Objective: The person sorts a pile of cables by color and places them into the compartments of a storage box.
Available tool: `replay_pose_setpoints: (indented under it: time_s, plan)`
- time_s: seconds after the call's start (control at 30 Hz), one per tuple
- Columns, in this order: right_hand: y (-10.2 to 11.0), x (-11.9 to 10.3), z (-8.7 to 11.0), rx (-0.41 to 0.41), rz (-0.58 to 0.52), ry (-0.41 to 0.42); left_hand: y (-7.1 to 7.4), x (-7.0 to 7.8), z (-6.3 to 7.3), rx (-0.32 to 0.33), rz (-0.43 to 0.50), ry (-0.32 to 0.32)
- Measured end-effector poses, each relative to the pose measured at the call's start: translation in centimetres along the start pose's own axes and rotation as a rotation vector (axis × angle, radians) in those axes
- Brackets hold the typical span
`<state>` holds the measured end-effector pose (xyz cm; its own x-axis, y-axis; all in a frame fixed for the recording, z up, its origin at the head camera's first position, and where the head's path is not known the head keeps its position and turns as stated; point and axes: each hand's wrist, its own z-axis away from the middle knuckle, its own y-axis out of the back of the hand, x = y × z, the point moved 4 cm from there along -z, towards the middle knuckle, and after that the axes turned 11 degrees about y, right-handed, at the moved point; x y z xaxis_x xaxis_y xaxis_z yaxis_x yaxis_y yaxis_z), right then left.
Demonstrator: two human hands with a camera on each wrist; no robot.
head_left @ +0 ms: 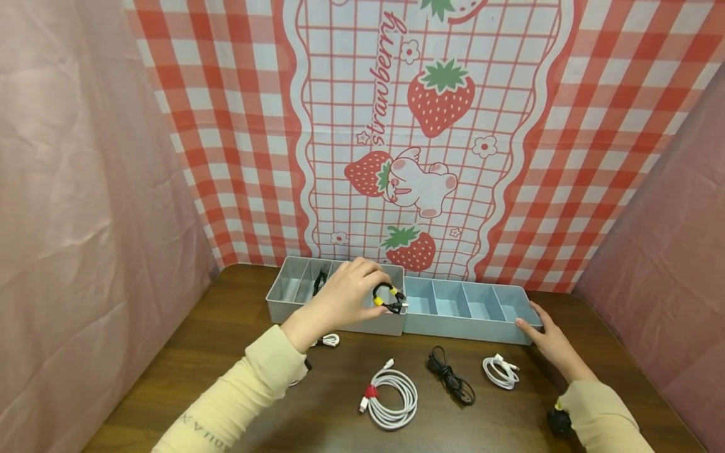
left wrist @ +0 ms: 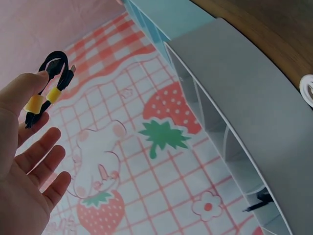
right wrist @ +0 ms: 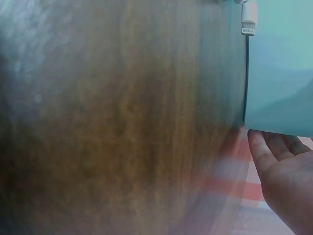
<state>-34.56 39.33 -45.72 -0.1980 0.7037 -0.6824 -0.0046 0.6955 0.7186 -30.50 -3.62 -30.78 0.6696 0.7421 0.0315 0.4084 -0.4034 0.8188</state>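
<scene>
My left hand [head_left: 351,289] pinches a small coiled black cable [left wrist: 61,81] with yellow ties between thumb and forefinger. The other fingers are spread loosely in the left wrist view. It hovers over the right part of a grey divided box [head_left: 345,322], hiding some compartments. Inside that box, a black cable [head_left: 320,282] lies toward the left. My right hand [head_left: 552,340] grips the right end of a light blue divided box [head_left: 464,327], thumb at the front corner and fingers round the end. The two boxes stand end to end.
On the wooden table in front lie a white cable with a red tie [head_left: 396,402], a black bundled cable [head_left: 450,375] and a small white cable [head_left: 501,372]. Another white cable [head_left: 328,340] shows beside the left forearm. A checked strawberry cloth [head_left: 243,157] hangs behind the boxes.
</scene>
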Motion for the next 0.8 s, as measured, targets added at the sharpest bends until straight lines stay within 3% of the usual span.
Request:
replay_pose_setpoints:
  time_s: [0.43,0.8]
  plan:
    - [0.0,-0.1,0.0,-0.004,-0.006,-0.007,-1.7,-2.8,0.2,-0.001,-0.007,0.106]
    - [0.1,0.0,-0.1,0.011,0.001,-0.003,-3.2,-5.0,0.2,0.018,0.080,0.182]
